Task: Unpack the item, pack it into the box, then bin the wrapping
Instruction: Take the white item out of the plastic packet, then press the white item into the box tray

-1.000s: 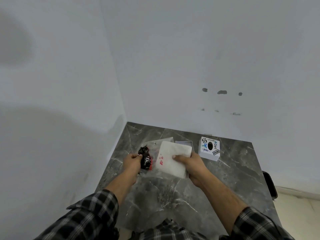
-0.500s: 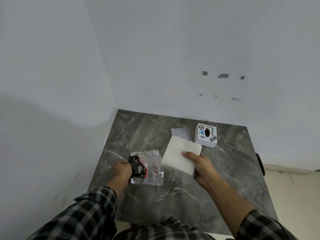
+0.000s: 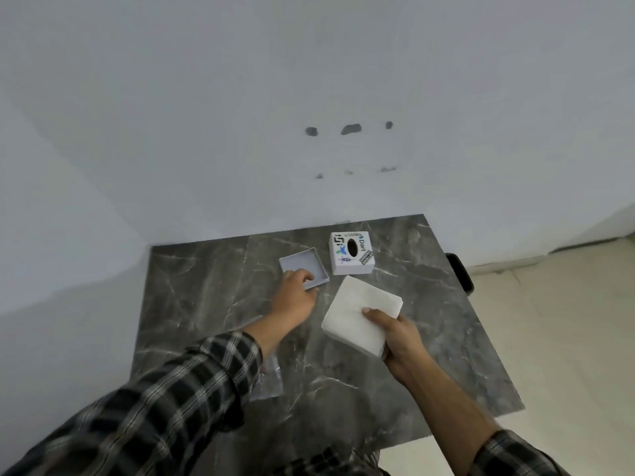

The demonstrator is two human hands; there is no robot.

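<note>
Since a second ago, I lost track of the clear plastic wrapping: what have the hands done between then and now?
The left hand let go of the clear plastic wrapping, now lying beside the plaid sleeve, and reached forward to the shallow grey box tray, fingers on its near edge. The right hand still grips the white tissue stack. The white stickered tissue box has not moved on the grey marble table.

Dim, even, bluish-grey light; source not discernible. No glare anywhere. Soft shadow across the wall (image 3: 86,269) far left of the left hand (image 3: 292,297). Only faint, diffuse shading beneath the right hand (image 3: 400,338). Overall softness, fine detail smeared. Marked motion blur on the plaid sleeve (image 3: 165,400) behind the left hand. Wide-angle bending of the table edge (image 3: 481,324) right of the right hand.
</note>
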